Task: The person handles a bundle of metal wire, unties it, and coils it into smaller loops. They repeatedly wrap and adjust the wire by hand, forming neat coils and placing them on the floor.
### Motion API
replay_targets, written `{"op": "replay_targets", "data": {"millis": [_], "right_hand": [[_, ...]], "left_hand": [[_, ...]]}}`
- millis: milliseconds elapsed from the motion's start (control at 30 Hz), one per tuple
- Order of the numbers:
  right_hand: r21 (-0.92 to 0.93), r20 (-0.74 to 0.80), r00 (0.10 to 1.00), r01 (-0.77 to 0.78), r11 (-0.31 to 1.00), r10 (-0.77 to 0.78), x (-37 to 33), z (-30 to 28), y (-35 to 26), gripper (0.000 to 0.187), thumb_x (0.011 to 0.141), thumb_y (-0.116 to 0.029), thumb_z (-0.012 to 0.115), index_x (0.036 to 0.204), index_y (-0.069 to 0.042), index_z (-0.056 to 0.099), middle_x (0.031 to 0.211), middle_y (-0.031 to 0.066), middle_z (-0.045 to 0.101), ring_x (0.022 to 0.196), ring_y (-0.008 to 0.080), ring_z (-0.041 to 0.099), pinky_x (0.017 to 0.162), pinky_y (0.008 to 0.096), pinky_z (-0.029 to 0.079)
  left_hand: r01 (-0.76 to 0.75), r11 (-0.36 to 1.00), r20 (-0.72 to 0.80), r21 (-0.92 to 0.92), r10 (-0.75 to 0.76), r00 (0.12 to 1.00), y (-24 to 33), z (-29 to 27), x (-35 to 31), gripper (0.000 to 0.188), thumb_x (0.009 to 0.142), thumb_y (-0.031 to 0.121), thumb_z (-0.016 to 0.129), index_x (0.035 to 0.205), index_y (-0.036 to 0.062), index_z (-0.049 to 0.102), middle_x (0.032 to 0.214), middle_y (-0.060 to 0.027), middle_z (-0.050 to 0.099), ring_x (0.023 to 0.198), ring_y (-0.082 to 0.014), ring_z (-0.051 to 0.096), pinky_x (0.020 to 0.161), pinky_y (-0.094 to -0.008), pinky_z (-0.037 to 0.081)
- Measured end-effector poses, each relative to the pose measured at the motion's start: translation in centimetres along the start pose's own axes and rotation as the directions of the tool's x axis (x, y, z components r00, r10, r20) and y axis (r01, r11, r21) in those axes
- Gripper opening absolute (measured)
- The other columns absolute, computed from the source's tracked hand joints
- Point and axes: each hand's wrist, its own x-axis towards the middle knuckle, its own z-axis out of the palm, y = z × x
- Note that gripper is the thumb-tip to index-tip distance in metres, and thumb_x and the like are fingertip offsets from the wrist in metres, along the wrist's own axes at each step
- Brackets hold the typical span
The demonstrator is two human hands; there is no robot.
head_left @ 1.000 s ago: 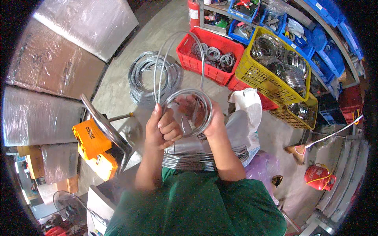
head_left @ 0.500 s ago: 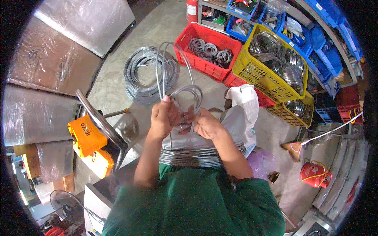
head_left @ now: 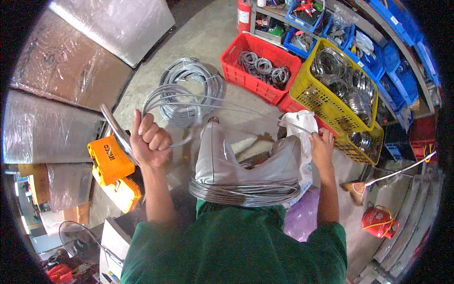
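My left hand (head_left: 150, 138) is closed round a small loop of grey wire cable (head_left: 163, 91), held up at the left with the thumb upright. From this loop, strands run across to the right. There my right hand (head_left: 322, 147) pinches the cable with its fingertips. The hands are far apart, at either side of my lap. Across my lap lies a wide coil of grey cable (head_left: 243, 195), close to my green shirt. Another large grey cable coil (head_left: 215, 97) rests on the floor, partly behind the held loop.
Ahead, a red crate (head_left: 257, 85) holds small cable coils, and a yellow crate (head_left: 326, 99) holds shiny ones. Orange cases (head_left: 112, 163) stand at left beside a bent metal tube. A white sack (head_left: 302, 120) is near my right hand; a red extinguisher (head_left: 379, 221) lies at right.
My hands have moved from close together in front of me to wide apart. The held loop has gone left with my left hand, and cable now stretches across to my right hand.
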Motion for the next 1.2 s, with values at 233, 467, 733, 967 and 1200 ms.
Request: {"op": "replay_targets", "data": {"millis": [233, 467, 733, 967, 1200], "right_hand": [[0.684, 0.729, 0.622, -0.668, -0.291, 0.285, 2.4, 3.5, -13.1, 0.038, 0.099, -0.039, 0.061, 0.099, -0.001, 0.064, 0.083, 0.0096, 0.067, 0.072, 0.0214, 0.065, 0.061, 0.0344, 0.05], [0.11, 0.636, 0.76, -0.262, -0.959, -0.135, 6.9, -1.1, -21.9, 0.026, 0.102, -0.031, 0.056, 0.1, -0.007, 0.065, 0.088, 0.0056, 0.067, 0.08, 0.0212, 0.064, 0.079, 0.0349, 0.052], [-0.167, 0.343, 0.862, -0.335, -0.927, -0.374, 5.3, -1.8, -24.6, 0.049, 0.101, -0.054, 0.043, 0.1, -0.007, 0.061, 0.109, 0.0086, 0.064, 0.108, 0.0242, 0.056, 0.097, 0.039, 0.042], [0.348, 0.537, 0.706, -0.684, -0.641, -0.462, 4.9, -2.3, -22.1, 0.029, 0.096, -0.018, 0.062, 0.122, -0.007, 0.055, 0.101, 0.0068, 0.065, 0.085, 0.0193, 0.064, 0.07, 0.0333, 0.05], [0.875, 0.483, 0.765, -0.436, 0.208, -0.426, 3.0, -2.6, -14.1, 0.027, 0.104, -0.023, 0.054, 0.122, -0.003, 0.058, 0.077, 0.0021, 0.057, 0.059, 0.0147, 0.052, 0.054, 0.0292, 0.042]], "left_hand": [[0.056, 0.943, 0.155, -0.328, -0.004, 0.988, -9.1, 1.5, 2.0, 0.051, 0.108, 0.048, 0.023, 0.071, 0.018, 0.039, 0.05, 0.0107, 0.023, 0.038, -0.004, 0.015, 0.041, -0.024, 0.014], [0.124, 0.973, 0.088, -0.197, -0.108, 0.99, -11.5, 1.1, 1.6, 0.052, 0.108, 0.052, 0.023, 0.07, 0.0197, 0.038, 0.048, 0.0101, 0.019, 0.036, -0.0055, 0.012, 0.039, -0.0267, 0.012], [0.132, 0.964, -0.236, 0.229, -0.077, 0.969, -12.4, -0.9, 2.6, 0.056, 0.104, 0.056, 0.039, 0.062, 0.0189, 0.032, 0.05, 0.0073, 0.019, 0.042, -0.0096, 0.014, 0.041, -0.028, 0.015], [0.184, 0.868, -0.379, 0.462, 0.005, 0.925, -13.3, -1.6, 2.4, 0.05, 0.104, 0.048, 0.044, 0.068, 0.0149, 0.038, 0.055, 0.0053, 0.027, 0.047, -0.0088, 0.022, 0.045, -0.0281, 0.021], [0.012, 0.837, -0.399, 0.547, 0.248, 0.883, -7.1, -2.9, 4.3, 0.054, 0.102, 0.052, 0.047, 0.061, 0.0193, 0.034, 0.051, 0.0074, 0.022, 0.044, -0.0094, 0.022, 0.046, -0.0295, 0.021]]}}
